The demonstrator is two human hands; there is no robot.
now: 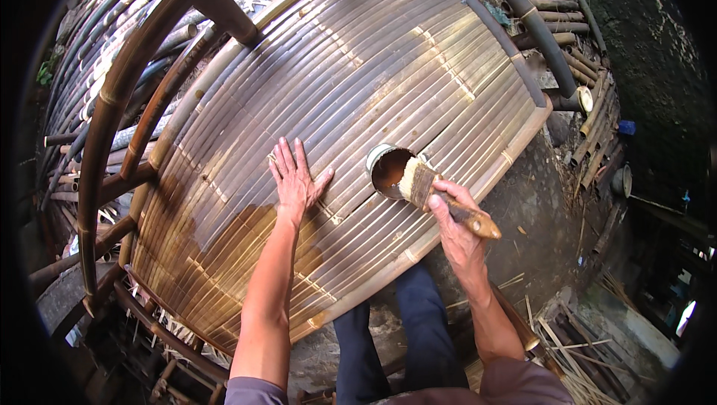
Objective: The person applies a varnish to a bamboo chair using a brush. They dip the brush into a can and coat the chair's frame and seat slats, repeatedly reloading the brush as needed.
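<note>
A wide paintbrush (419,184) with pale bristles and a wooden handle is gripped in my right hand (457,224). Its bristles are over the near right rim of a round can (382,153) that holds brown liquid. Beneath the can is a slatted bamboo seat (358,99). To the left of the can, my left hand (296,183) lies flat on the slats with its fingers spread, holding nothing. A darker, wet-looking patch (254,244) covers the slats around my left forearm.
Curved bamboo rails (104,106) rise along the seat's left side, and another rail (526,20) bends around the far right. Stacked bamboo poles (112,39) lie at the far left, with cut pieces (556,13) at the right. Split strips (579,345) lie at lower right.
</note>
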